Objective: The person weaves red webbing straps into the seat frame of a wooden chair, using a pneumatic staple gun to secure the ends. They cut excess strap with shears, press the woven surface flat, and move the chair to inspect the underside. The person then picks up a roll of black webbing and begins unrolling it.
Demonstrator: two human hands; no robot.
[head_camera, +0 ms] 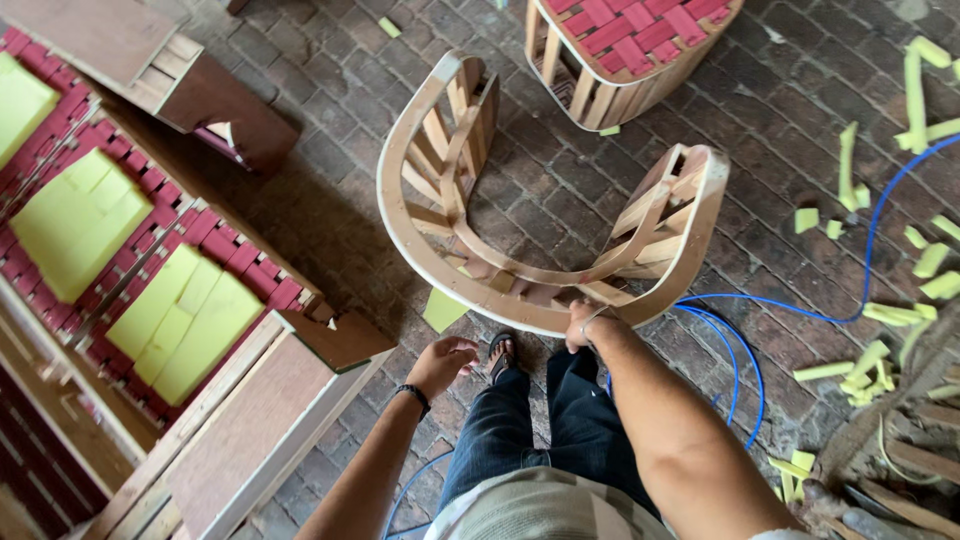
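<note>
A curved, U-shaped wooden chair frame lies on the brick floor in front of me. My right hand grips its near rim at the bottom of the curve. Just left of that, my left hand hangs free with the fingers loosely curled and holds nothing; a dark band sits on its wrist. Below the frame I see my legs in dark trousers and one sandalled foot.
A sofa frame with red webbing and yellow-green foam pads fills the left. A second round frame with red webbing stands at the top. A blue hose and foam scraps lie on the right.
</note>
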